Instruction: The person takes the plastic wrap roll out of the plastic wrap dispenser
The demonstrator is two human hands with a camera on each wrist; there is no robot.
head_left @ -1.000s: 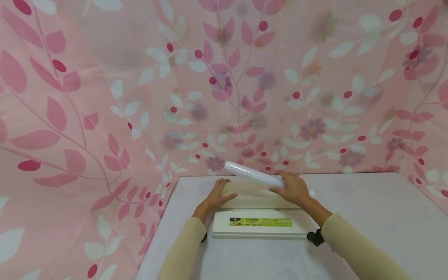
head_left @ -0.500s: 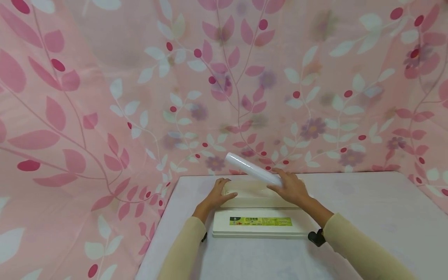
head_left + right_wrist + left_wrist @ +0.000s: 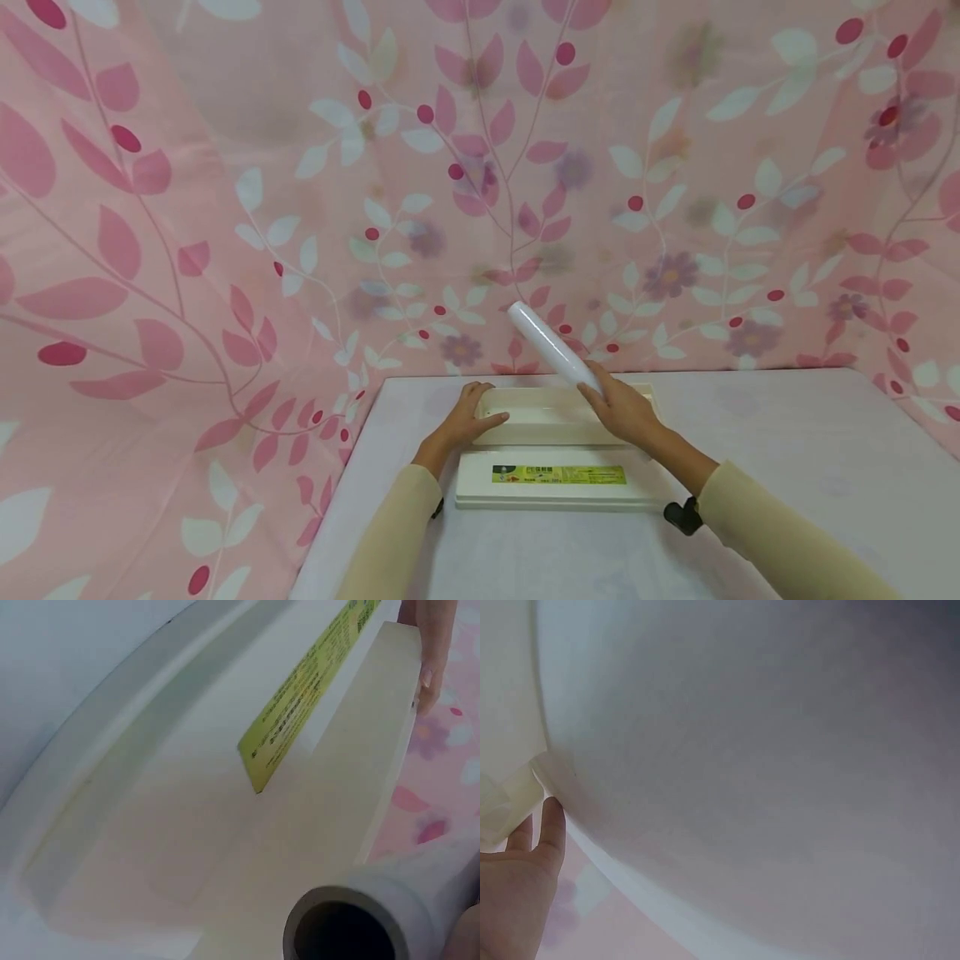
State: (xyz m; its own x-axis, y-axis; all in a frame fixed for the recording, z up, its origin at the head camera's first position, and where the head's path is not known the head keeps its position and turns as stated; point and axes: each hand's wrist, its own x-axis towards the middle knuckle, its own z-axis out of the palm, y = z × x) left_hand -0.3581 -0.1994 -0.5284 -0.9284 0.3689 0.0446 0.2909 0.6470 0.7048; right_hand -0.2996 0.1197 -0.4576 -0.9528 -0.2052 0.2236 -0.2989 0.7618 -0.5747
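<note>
My right hand (image 3: 626, 412) grips the lower end of a white roll of cling film (image 3: 553, 343), held tilted above a long cream plastic box (image 3: 547, 434). The roll's upper end points up and left. In the right wrist view the roll (image 3: 424, 892) shows its dark hollow core. My left hand (image 3: 463, 421) holds the box's left end, thumb over the near rim and fingers round the far side. The left wrist view shows two fingers of that hand (image 3: 514, 900) at the box's corner. The box has no lid on; its right end is partly hidden by my right hand.
In front of the box lies its cream lid (image 3: 540, 498), with a yellow-green label (image 3: 558, 475). Both rest on a table (image 3: 780, 467) covered in pale cloth. A pink floral curtain (image 3: 480, 208) hangs behind and on the left.
The roll has tilted more steeply, its upper end rising and shifting right, and the box's inside shows more. My left hand and the box have stayed put.
</note>
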